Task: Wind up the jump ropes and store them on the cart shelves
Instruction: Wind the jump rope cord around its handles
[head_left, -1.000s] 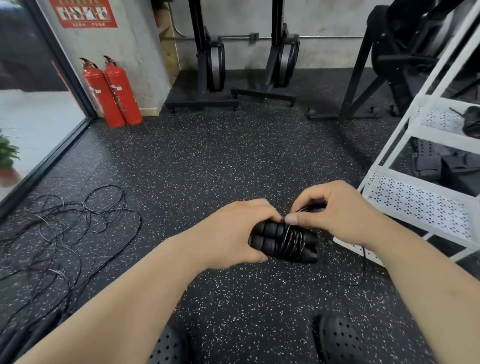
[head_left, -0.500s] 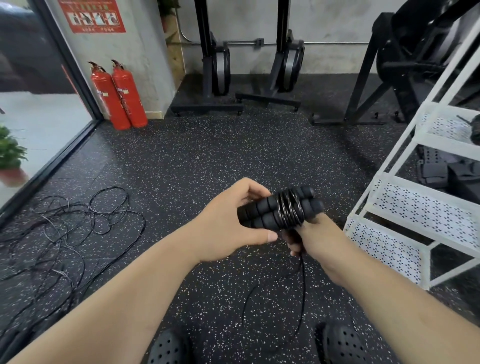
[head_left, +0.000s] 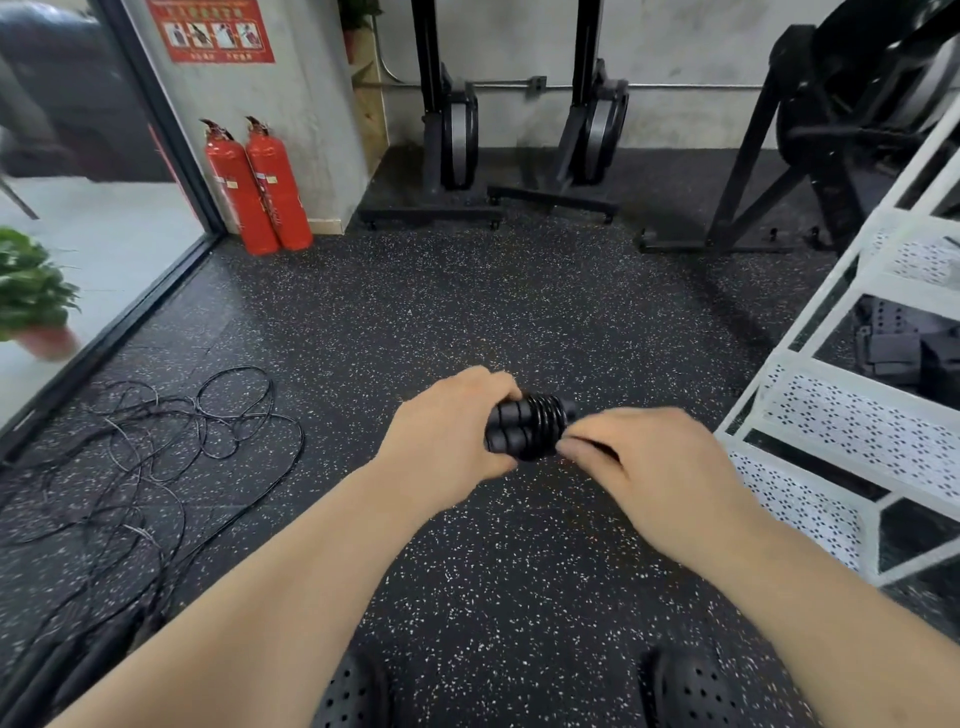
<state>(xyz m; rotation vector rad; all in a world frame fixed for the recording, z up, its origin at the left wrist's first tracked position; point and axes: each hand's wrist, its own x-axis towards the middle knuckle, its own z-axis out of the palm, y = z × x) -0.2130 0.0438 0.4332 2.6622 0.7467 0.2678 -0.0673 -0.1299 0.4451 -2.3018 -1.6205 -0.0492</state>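
Observation:
My left hand (head_left: 447, 426) grips the two black foam handles of a jump rope (head_left: 524, 428), held side by side with the thin cord wound round their middle. My right hand (head_left: 644, 467) is at the right end of the bundle, fingertips pinching the cord against the handles. A tangle of loose black jump ropes (head_left: 140, 467) lies on the floor at the left. The white cart (head_left: 852, 415) with perforated shelves stands at the right, just beyond my right hand.
Two red fire extinguishers (head_left: 254, 187) stand by the wall at the back left, beside a glass door. Black gym machines (head_left: 452, 140) line the back wall. Dark items lie on the cart's middle shelf (head_left: 904, 348). My black shoes (head_left: 691, 686) show at the bottom.
My right hand has come up from under the bundle to its right end, pulling the last hanging cord in. The loose loop that hung down to the floor is gone.

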